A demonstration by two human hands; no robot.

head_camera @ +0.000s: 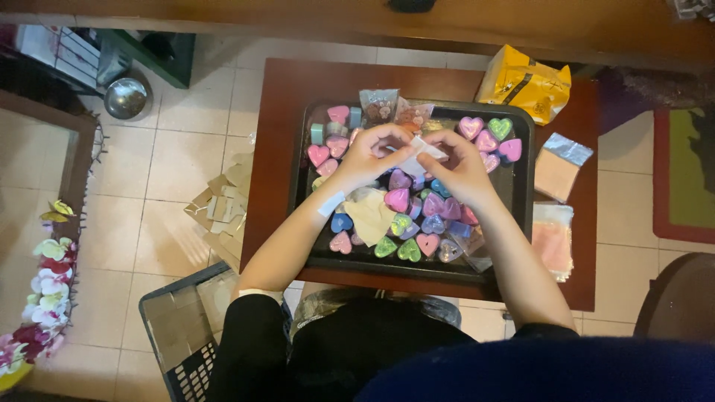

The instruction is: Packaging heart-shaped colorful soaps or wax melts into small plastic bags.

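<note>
1. the left hand [366, 155] and the right hand [459, 162] meet above the far middle of a black rectangular plastic tray [523, 190], and both pinch a small white paper-like piece [421, 149] between their fingertips.
2. the left hand is closed on the left end of the piece, and the right hand is closed on its right end; what the piece is exactly cannot be told.
3. the tray rests on a dark red-brown wooden bench [277, 134] and holds many small heart-shaped tins in pink, purple, blue and green [397, 199].
4. more of these hearts lie at the far right corner of the tray, just beside the right hand.
5. a crumpled beige paper sheet [370, 216] lies in the tray near the left forearm.
6. a pale adhesive strip [331, 203] sits on the left forearm.
7. a yellow plastic bag [523, 82] lies on the far right of the bench, and a clear packet with a silver top [560, 166] lies right of the tray.
8. a dark plastic crate [179, 342] stands on the tiled floor, near left.
</note>
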